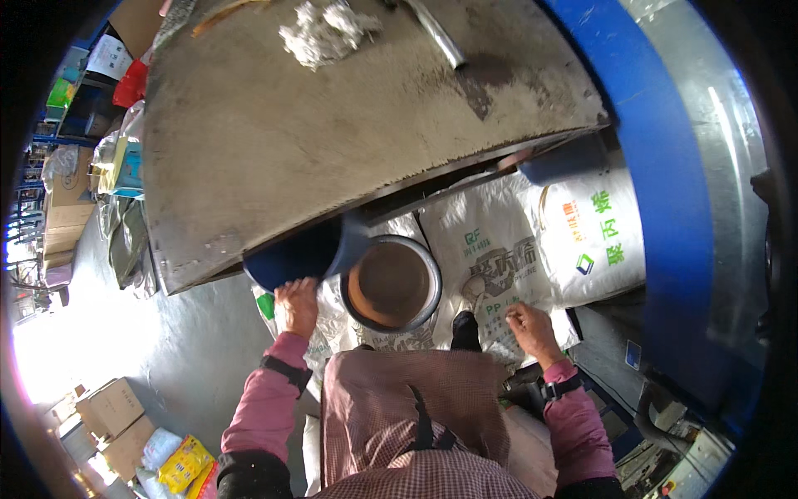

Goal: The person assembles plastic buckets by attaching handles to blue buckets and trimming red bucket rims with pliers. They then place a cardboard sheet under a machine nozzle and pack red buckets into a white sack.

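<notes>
My left hand [297, 306] is closed over the near rim of a dark blue tub [291, 256], which is tilted under the table's edge. Motion blurs the tub's right side, and its inside is dark. Just right of it, a round dark-rimmed bucket [435, 283] stands on white woven sacks, its inside brown and grey. My right hand [534, 334] hovers over the sacks with its fingers curled in, and nothing shows in them. A dark shoe or leg [466, 331] lies between that hand and the bucket.
A worn table [374, 125] fills the far side, bearing a white rag [327, 35] and a metal tube [436, 35]. At right rise a stuffed white sack [586, 237] and a blue machine frame [673, 208]. Cardboard boxes [112, 407] and a yellow packet [184, 464] lie at lower left.
</notes>
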Tool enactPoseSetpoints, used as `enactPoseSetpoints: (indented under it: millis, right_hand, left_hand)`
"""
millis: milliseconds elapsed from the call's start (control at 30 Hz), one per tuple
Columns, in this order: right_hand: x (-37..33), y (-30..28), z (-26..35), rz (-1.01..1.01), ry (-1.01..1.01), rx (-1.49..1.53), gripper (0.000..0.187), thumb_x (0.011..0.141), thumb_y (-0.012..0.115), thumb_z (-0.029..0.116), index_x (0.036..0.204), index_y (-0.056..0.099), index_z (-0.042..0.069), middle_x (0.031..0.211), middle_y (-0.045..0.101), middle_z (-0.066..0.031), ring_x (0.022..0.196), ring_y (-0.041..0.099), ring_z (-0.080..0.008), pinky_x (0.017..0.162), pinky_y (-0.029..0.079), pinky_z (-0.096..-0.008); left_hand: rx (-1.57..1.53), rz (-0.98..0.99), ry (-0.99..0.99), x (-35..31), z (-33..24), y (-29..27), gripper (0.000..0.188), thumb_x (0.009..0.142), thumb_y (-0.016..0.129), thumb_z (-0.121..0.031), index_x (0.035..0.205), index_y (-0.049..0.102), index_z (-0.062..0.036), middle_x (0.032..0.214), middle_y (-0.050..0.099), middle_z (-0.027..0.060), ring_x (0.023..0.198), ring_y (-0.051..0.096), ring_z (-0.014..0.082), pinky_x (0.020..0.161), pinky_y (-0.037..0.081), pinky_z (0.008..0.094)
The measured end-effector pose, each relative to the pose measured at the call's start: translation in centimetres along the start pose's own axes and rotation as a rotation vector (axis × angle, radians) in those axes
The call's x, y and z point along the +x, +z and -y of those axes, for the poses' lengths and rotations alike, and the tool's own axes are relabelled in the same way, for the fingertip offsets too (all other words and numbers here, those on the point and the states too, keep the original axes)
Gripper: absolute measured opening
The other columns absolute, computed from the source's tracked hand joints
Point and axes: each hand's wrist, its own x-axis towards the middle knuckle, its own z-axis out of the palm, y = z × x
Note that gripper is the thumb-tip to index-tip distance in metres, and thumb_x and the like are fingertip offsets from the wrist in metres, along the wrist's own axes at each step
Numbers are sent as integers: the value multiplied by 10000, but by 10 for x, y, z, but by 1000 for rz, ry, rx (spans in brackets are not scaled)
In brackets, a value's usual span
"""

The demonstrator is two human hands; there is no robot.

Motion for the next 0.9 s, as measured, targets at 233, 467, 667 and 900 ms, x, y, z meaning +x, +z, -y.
enactPoseSetpoints:
  millis: [233, 467, 667, 900]
  right_hand:
    - [87, -43, -114, -75, 105, -116, 202, 874, 643, 169, 1053, 618, 80, 867, 699, -142, 792, 689, -310, 717, 540, -391]
    - [195, -119, -213, -660, 177, -51, 454, 859, 699, 145, 1259, 523, 21, 1109, 646, -175, 937, 662, -291, 808, 530, -371]
    - [297, -181, -236, -844, 212, -439, 676, 847, 699, 235, 1400, 393, -5, 1400, 452, -247, 1298, 447, -383, 1085, 370, -423]
    - [380, -237, -273, -758, 308, -404, 889, 718, 797, 410, 1402, 399, 6, 1399, 461, -247, 1274, 474, -397, 1045, 415, -423]
  left_hand:
    - [173, -189, -151, 63, 29, 108, 261, 908, 563, -190, 1134, 649, -90, 987, 662, 85, 892, 621, 293, 808, 446, 445]
    - [252, 108, -291, 97, 27, 198, 332, 937, 517, -256, 1231, 578, -113, 1122, 636, 95, 1031, 589, 300, 888, 416, 466]
    - [268, 191, -391, 113, 25, 222, 313, 912, 578, -237, 1215, 590, -158, 1156, 631, 94, 1085, 572, 322, 902, 414, 532]
    - [98, 403, -306, 118, 39, 206, 336, 923, 552, -219, 1200, 591, -31, 1163, 615, 184, 1083, 557, 370, 921, 414, 499]
